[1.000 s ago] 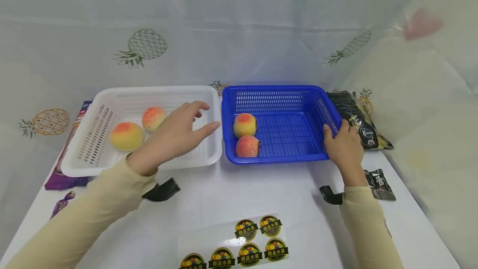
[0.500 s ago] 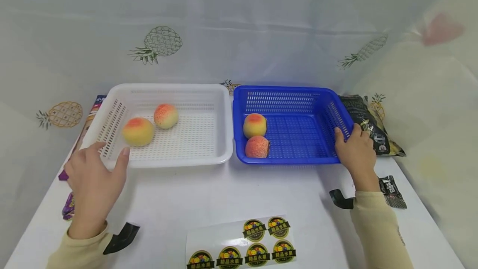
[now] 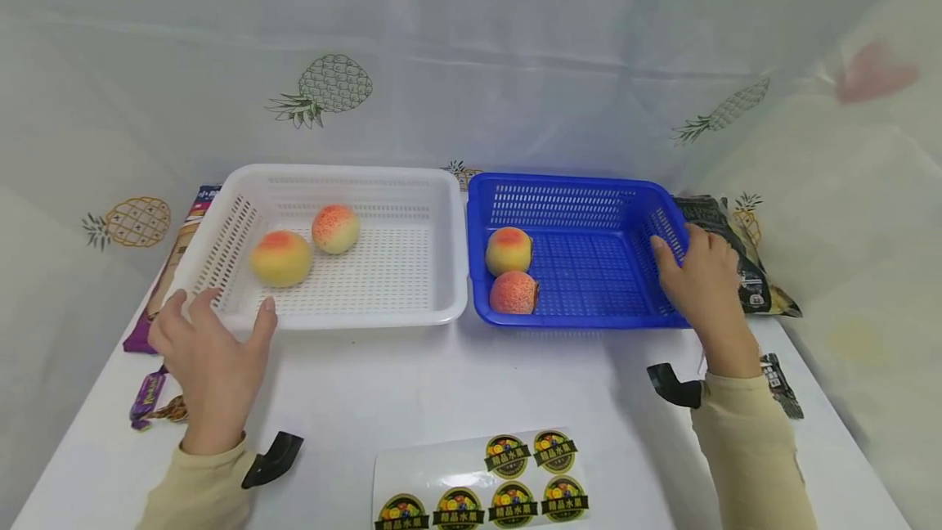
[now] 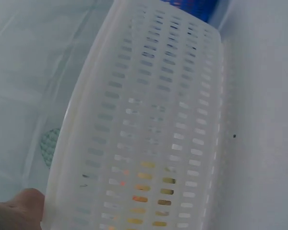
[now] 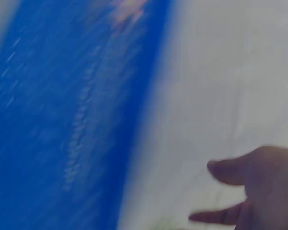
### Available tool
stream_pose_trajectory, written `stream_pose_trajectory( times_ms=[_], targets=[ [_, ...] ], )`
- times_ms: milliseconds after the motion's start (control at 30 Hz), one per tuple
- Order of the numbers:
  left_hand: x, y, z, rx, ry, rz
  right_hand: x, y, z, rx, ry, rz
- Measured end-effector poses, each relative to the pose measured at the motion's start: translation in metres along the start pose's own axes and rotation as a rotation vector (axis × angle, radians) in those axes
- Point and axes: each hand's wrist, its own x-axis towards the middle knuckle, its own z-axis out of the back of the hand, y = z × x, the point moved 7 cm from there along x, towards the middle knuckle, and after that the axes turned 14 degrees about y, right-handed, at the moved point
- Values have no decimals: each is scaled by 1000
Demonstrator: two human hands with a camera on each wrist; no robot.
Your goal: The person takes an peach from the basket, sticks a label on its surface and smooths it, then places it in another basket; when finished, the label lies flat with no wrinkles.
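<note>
My left hand [image 3: 213, 366] is at the front left corner of the white plastic basket [image 3: 346, 321], fingers and thumb spread around the corner. In the left wrist view, part of that hand [image 4: 24, 208] shows right at the basket's rim. Two peaches [image 3: 281, 258] sit in the basket's left half. My right hand [image 3: 702, 280] is over the right rim of the blue plastic basket [image 3: 596, 268], thumb and fingers apart. The blurred right wrist view shows nothing between the thumb [image 5: 228, 171] and a finger. Two round fruits [image 3: 509, 251] with dark stem ends lie at the blue basket's left.
A sheet of round fruit stickers [image 3: 486, 473] lies at the table's front. Snack bags stand at both sides: a purple one [image 3: 143, 332] on the left, a black one [image 3: 754, 285] on the right. Small wrapped sweets [image 3: 150, 393] lie at the left; another packet [image 3: 782, 387] lies right.
My left hand has swung from over the white basket to its front left corner. My right hand stays at the blue basket's right side, shifting slightly. The head view has shifted a little.
</note>
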Motion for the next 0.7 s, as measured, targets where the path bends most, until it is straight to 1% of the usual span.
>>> stream_pose_trajectory(
  times_ms=[67,100,133,167,233,300,333,400,433,500,567,700],
  targets=[
    [-1,2,1,-4,-45,-16,-1,50,3,6,-5,184],
    [-2,3,1,-5,-65,-22,-1,76,2,3,14,280],
    [-2,4,1,-10,-87,-24,-1,104,-1,-5,52,368],
    [-3,5,1,-16,-108,-25,0,130,-6,-24,100,437],
    [-5,8,-1,-30,-130,-13,4,181,-19,-82,187,586],
    [-6,11,-4,-39,-139,3,11,227,-36,-159,279,706],
    [-6,13,-5,-43,-140,11,16,247,-45,-204,324,747],
    [-7,14,-7,-40,-140,9,28,282,-65,-296,405,793],
    [-7,14,-8,-38,-143,6,35,296,-76,-345,448,790],
    [-8,14,-8,-30,-154,-5,48,320,-97,-429,543,757],
    [-9,13,-8,-27,-160,-10,60,341,-118,-487,628,717],
    [-9,9,-9,-27,-152,-13,75,371,-151,-545,729,703]
  ],
)
